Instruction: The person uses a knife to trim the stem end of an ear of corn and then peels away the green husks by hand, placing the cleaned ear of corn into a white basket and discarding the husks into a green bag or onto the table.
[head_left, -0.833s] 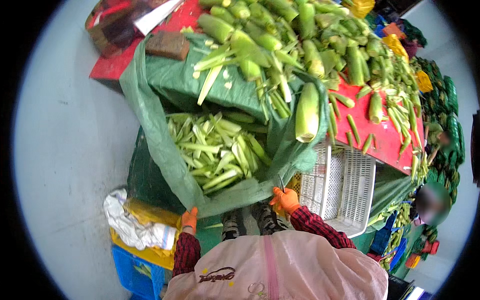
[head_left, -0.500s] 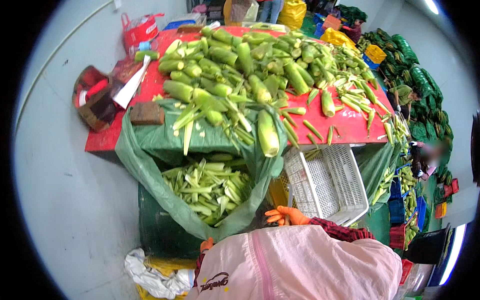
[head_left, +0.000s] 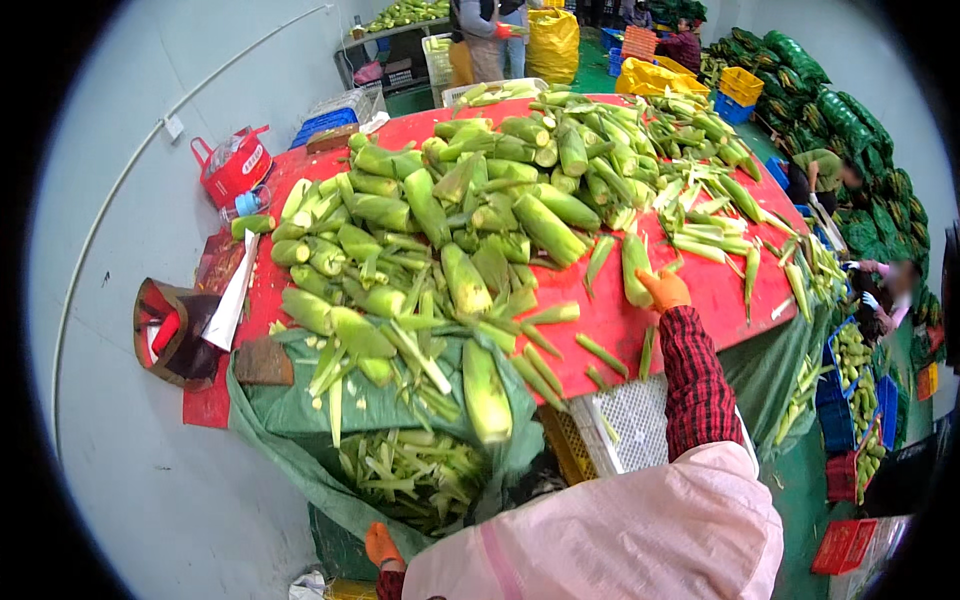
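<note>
My right hand (head_left: 665, 289), in an orange glove, stretches over the red table and has its fingers on the lower right side of a green ear of corn (head_left: 634, 268). The long object it carried a moment ago does not show. Low in the picture, my left hand (head_left: 380, 545), also orange-gloved, is beside the rim of a green bag (head_left: 300, 490); its fingers are too small to read. Cut husks (head_left: 410, 475) fill the bag. A large pile of corn ears (head_left: 480, 215) covers the middle of the table, and one ear (head_left: 486, 390) lies at its near edge.
The red table (head_left: 720, 290) carries loose husk strips (head_left: 710, 225) at right. Below its near edge stands a white crate (head_left: 640, 430). A wooden block (head_left: 263, 361), a brown container (head_left: 172, 335) and a red bag (head_left: 235, 165) line the left. People and crates are farther off.
My right hand has moved from beside the white crate forward to the ear of corn on the table. The view has shifted, showing more of the room's far side.
</note>
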